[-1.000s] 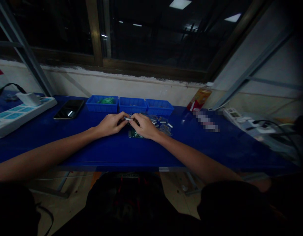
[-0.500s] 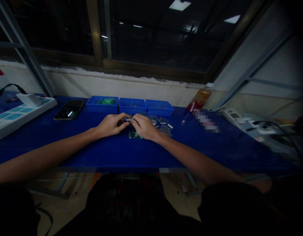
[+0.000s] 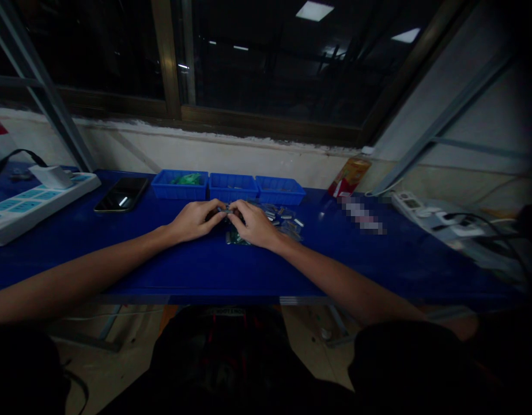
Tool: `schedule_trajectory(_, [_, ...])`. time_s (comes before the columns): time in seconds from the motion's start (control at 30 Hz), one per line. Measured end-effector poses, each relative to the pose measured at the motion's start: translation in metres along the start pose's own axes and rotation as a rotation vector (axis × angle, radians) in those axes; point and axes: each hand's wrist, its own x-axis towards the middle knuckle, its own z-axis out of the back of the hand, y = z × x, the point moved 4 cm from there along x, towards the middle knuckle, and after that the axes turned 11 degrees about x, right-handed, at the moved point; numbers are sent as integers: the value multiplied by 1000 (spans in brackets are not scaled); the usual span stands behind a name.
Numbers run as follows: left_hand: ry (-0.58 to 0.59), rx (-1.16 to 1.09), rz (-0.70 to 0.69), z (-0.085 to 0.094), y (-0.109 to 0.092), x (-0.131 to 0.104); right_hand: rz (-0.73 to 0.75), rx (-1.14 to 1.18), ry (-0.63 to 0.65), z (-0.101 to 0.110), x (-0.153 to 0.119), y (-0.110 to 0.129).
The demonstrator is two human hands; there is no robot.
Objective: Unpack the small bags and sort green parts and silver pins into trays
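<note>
My left hand [image 3: 195, 220] and my right hand [image 3: 253, 223] meet over the blue table [image 3: 183, 268]. Between their fingertips is a small grey metallic part [image 3: 225, 211], pinched from both sides; its exact shape is too small to tell. Under and beside my right hand lie green pieces [image 3: 234, 237], partly hidden by it. Several small silver parts [image 3: 287, 217] are scattered just right of that hand, some on clear plastic.
Behind my hands stand three blue bins, the left one [image 3: 179, 192] holding green material. A phone [image 3: 121, 193] and a white power strip [image 3: 41, 199] lie left. An orange-red packet [image 3: 350, 176] and more white sockets [image 3: 438, 216] are at right.
The fingers of both hands have shifted slightly around the small part, and it is now turned a little differently. The bins and scattered parts stay where they were.
</note>
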Motion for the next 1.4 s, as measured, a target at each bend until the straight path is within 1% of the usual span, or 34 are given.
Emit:
schedule_trajectory(0.1, [-14,-39,21,0,1,0,-12,-12,-11,0,1,-2])
schedule_trajectory(0.2, [-16,-51,4,-1,0,-1,-11,-31,7,-1,1,-2])
schedule_trajectory(0.47, [6,26,14,0,0,-1,-26,53,27,-1,-2,-2])
schedule_trajectory(0.63, [21,29,-24,-2,0,0,-36,27,22,-3,-2,-5])
schedule_trajectory(0.9, [53,22,-44,-1,-2,1,-37,-31,31,-3,-2,-5])
schedule_trajectory(1.07, [31,-16,9,-2,1,0,-53,-54,27,-2,-1,-6])
schedule_trajectory(1.17, [11,-34,13,-3,2,0,-63,-49,18,-1,0,-6])
schedule_trajectory(1.4, [-35,31,25,1,1,-1,-71,46,28,-1,-1,-4])
